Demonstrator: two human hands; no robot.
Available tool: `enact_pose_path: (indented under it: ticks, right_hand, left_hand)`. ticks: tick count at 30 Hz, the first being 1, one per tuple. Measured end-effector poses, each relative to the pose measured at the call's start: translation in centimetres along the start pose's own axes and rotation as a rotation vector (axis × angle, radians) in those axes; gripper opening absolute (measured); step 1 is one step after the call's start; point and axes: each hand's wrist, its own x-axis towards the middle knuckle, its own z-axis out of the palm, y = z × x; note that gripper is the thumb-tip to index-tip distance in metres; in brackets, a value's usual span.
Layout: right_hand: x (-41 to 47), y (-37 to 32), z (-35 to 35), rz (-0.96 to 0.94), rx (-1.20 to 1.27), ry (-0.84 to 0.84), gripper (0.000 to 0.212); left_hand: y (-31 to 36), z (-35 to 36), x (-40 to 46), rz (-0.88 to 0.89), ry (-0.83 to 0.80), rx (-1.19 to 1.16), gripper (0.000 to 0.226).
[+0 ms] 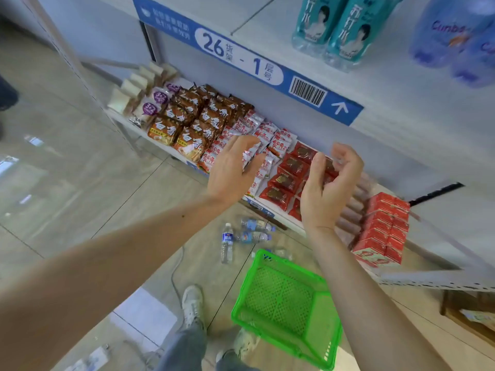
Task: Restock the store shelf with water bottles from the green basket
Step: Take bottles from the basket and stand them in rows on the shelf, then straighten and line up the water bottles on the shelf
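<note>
Four water bottles [242,238]: on the floor just beyond the green basket [288,309], below both hands.
Left hand [231,170]: above basket, fingers spread, empty.
Right hand [328,187]: above basket, loosely curled, empty.

the green basket [288,306] is translucent, glossy plastic with a perforated mesh floor and walls. the water bottles [242,238] on the floor are clear plastic with paper-like blue labels. the floor tiles [80,183] are smooth and shiny, mirroring light. the shelf [388,103] looks like matt white painted metal. the snack packets [187,124] are glossy crinkled film.
</note>
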Motion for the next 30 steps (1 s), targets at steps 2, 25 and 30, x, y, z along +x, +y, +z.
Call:
enact_pose_path:
  ticks: [2, 25, 30]
  right_hand:
    - [-2.7, 2.0, 2.3, 0.048, 0.002, -0.062, 0.025]
    - [-34.4, 43.6, 24.1, 0.705, -0.528, -0.85, 0.037]
    - [-41.1, 54.7, 27.0, 0.876, -0.658, -1.077, 0.055]
  left_hand:
    - [-4.1, 0.0, -1.1, -0.06, -0.022, 0.026, 0.032]
    - [-49.5, 20.0, -20.8, -0.96, -0.443, 0.062, 0.033]
    - [-56.4, 27.7, -25.5, -1.123, -0.457, -0.014, 0.034]
